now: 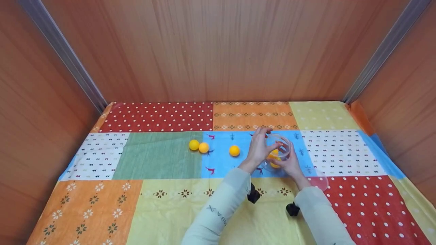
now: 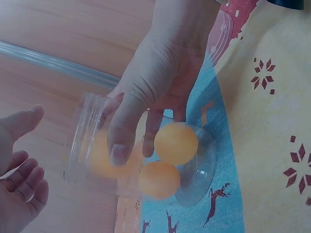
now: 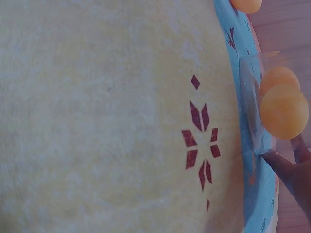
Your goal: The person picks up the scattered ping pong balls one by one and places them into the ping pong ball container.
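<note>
A clear plastic jar (image 1: 285, 147) stands on the blue patch of the cloth with its mouth up. My right hand (image 1: 289, 164) grips its side, thumb lying across the wall. Inside are orange balls: two (image 2: 176, 143) near the bottom and a blurred one (image 2: 104, 155) higher up, close to the mouth. By the jar's rim is my left hand (image 1: 259, 148), its fingers loosely bent; in the left wrist view that hand (image 2: 22, 170) is apart from the jar and holds nothing. The right wrist view shows two balls (image 3: 285, 111) through the jar wall (image 3: 250, 107).
Left of the jar, one orange ball (image 1: 234, 150) lies on the blue patch. Farther left a yellow ball (image 1: 194, 145) and an orange ball (image 1: 203, 147) sit side by side. A clear round lid (image 1: 319, 181) lies near my right wrist. Wooden panels (image 1: 218, 51) enclose the table.
</note>
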{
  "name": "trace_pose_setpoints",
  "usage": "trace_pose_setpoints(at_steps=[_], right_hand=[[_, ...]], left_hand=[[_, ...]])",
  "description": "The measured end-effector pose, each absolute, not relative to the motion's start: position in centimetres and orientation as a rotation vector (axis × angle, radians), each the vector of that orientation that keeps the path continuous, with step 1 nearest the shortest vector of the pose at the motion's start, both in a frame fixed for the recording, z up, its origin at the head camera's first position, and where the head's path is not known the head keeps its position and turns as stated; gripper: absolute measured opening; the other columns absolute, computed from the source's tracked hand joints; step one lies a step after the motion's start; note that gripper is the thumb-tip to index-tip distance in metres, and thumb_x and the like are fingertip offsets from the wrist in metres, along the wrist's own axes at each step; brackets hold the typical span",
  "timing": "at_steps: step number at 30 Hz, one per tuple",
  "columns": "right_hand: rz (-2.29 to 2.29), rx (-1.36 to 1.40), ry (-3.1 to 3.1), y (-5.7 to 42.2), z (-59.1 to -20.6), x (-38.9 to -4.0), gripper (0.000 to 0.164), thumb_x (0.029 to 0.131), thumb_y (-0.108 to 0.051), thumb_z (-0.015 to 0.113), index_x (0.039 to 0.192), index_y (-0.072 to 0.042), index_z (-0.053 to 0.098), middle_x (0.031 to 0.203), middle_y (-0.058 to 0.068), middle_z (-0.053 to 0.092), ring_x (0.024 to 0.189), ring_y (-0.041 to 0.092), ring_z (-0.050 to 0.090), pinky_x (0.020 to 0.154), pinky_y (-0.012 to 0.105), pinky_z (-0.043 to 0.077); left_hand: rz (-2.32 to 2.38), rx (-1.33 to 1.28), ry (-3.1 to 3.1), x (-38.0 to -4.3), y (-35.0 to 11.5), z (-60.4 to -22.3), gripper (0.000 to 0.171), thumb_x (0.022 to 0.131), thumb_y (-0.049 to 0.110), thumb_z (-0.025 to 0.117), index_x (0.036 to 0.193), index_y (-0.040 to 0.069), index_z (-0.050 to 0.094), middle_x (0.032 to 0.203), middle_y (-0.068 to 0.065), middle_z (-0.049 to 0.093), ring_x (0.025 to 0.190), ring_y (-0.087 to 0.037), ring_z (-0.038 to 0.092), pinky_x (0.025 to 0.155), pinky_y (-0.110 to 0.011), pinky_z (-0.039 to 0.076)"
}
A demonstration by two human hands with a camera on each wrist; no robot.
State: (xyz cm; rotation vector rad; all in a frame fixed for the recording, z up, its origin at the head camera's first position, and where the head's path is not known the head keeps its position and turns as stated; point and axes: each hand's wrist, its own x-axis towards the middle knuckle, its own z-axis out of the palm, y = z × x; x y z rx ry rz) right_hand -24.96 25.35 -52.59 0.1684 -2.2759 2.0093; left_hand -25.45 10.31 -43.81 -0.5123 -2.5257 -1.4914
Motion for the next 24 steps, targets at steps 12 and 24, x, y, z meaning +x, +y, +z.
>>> trace_pose_setpoints(at_steps=[12,24], right_hand=[[2.078,0.288,-2.151,25.2,-53.0,-25.1,0.082,0.069,0.006,0.070,0.134,-0.009,0.022,0.133,0.023,0.032,0.112,0.029,0.040,0.088,0.017,0.038],[2.066,0.334,-2.141,25.3,-53.1,-25.1,0.084,0.069,0.007,0.070,0.136,-0.004,0.021,0.133,0.026,0.030,0.113,0.030,0.038,0.088,0.022,0.036]], left_hand=[[-1.407,-0.523,-2.527,-26.2,8.9,-44.4,0.038,0.083,0.023,0.063,0.116,0.006,0.053,0.109,-0.007,0.053,0.099,-0.020,0.051,0.086,-0.021,0.041],[-1.331,-0.412,-2.628,-26.7,6.5,-46.2,0.036,0.083,0.021,0.063,0.115,0.007,0.053,0.108,-0.003,0.053,0.103,-0.016,0.051,0.087,-0.023,0.041]])
